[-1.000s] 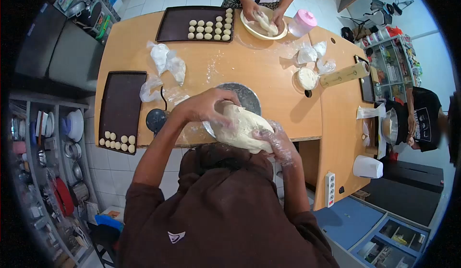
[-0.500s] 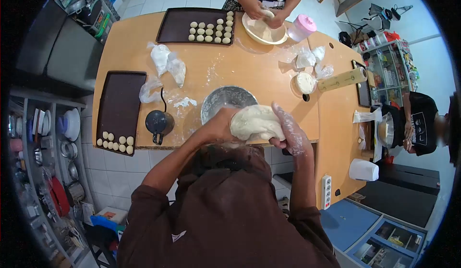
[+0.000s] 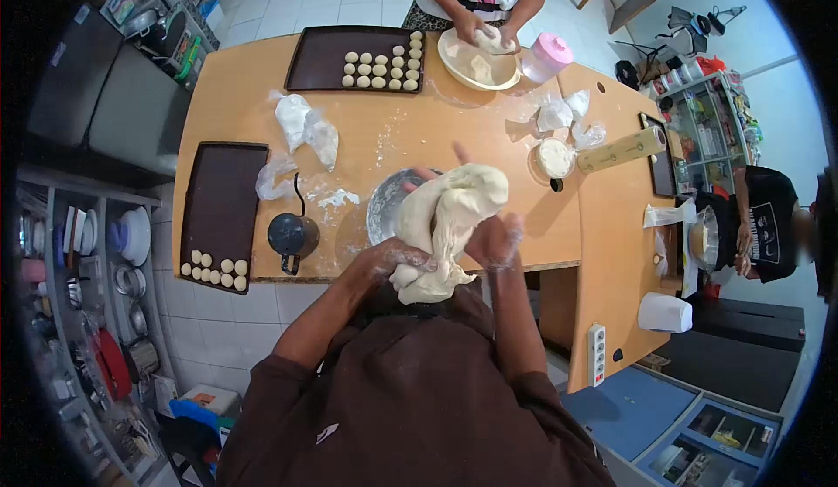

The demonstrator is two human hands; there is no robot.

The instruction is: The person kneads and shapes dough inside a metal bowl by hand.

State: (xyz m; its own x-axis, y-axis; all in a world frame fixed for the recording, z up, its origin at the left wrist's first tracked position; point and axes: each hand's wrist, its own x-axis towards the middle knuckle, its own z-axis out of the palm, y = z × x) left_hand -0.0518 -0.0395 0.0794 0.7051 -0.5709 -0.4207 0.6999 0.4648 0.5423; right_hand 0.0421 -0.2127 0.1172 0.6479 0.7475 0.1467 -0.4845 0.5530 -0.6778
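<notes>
Showing smooth, pale folds and a ragged lower edge, the dough [image 3: 463, 197] fills the grip of the left hand [image 3: 399, 257], the right hand [image 3: 492, 241] spread wide, partly behind it.

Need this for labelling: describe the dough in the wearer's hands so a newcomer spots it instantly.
Find the wooden table, then the metal bowl by its near edge. Partly hiding it, the dough is between the person's left hand and right hand. It's one long, folded mass, looking far larger than the dough balls or the other worker's piece.
</notes>
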